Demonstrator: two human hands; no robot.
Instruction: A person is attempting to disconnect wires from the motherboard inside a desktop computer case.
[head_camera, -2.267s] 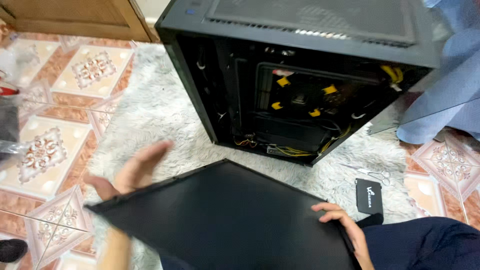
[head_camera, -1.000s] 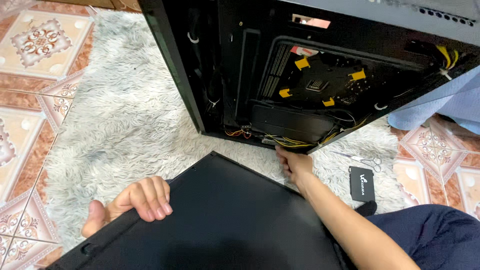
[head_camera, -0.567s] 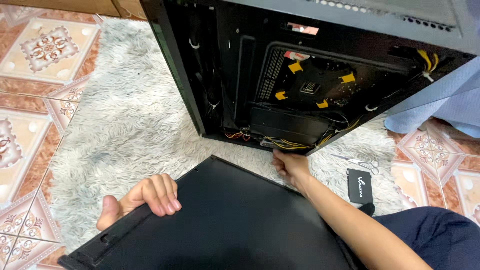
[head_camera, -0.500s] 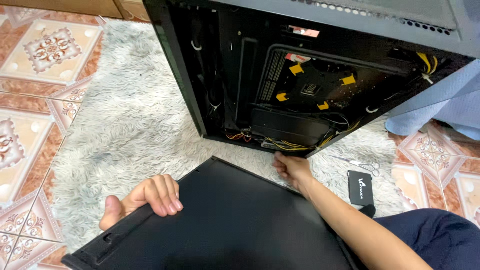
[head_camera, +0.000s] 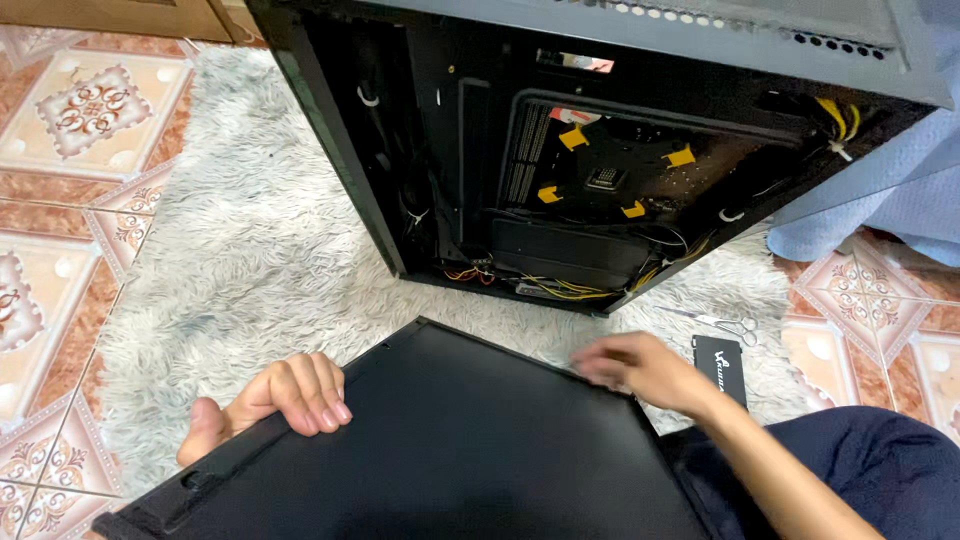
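A flat black side panel (head_camera: 450, 440) lies tilted across my lap in the lower half of the view. My left hand (head_camera: 275, 400) grips its left edge, fingers curled over the top face and thumb beneath. My right hand (head_camera: 640, 370) hovers blurred at the panel's far right corner, fingers loosely bent; I cannot tell if it touches the panel. Beyond stands an open black computer case (head_camera: 600, 130) showing its back side, with yellow tape tabs and bundles of yellow, red and black cables (head_camera: 560, 285) along the bottom.
A shaggy grey rug (head_camera: 250, 260) lies under the case, on patterned tile floor (head_camera: 60, 200). A small black flat packet (head_camera: 720, 365) and a pair of scissors (head_camera: 735, 325) lie on the rug at right. Pale blue cloth (head_camera: 880, 210) sits at far right.
My right hand has drawn back from the cables at the case's bottom edge to the panel's far right corner. My left hand still holds the panel's left edge.
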